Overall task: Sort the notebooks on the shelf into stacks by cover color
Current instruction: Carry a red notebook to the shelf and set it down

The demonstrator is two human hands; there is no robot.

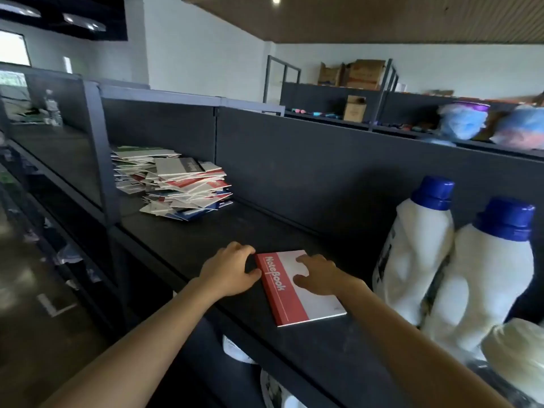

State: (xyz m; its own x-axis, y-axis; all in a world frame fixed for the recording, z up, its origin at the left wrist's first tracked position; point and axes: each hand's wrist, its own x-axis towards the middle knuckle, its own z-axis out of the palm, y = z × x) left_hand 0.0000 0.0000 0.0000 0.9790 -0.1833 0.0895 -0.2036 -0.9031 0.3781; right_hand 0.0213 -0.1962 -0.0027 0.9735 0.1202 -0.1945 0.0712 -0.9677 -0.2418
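Observation:
A red-and-white notebook (290, 301) lies flat on the dark shelf (235, 231) near its front edge. My left hand (229, 267) touches the notebook's left, red edge with thumb and fingertips, fingers slightly bent. On the white part of the cover rests my right hand (319, 275), its fingers spread and pressing down. Farther back on the left sits a messy pile of notebooks (176, 184) with red, blue, green and white covers.
Two white detergent bottles with blue caps (418, 254) (485, 284) stand right of the notebook, a third pale bottle (518, 346) in front of them. The shelf's dark back panel (323, 160) rises behind. Lower shelves hold white items (235, 348).

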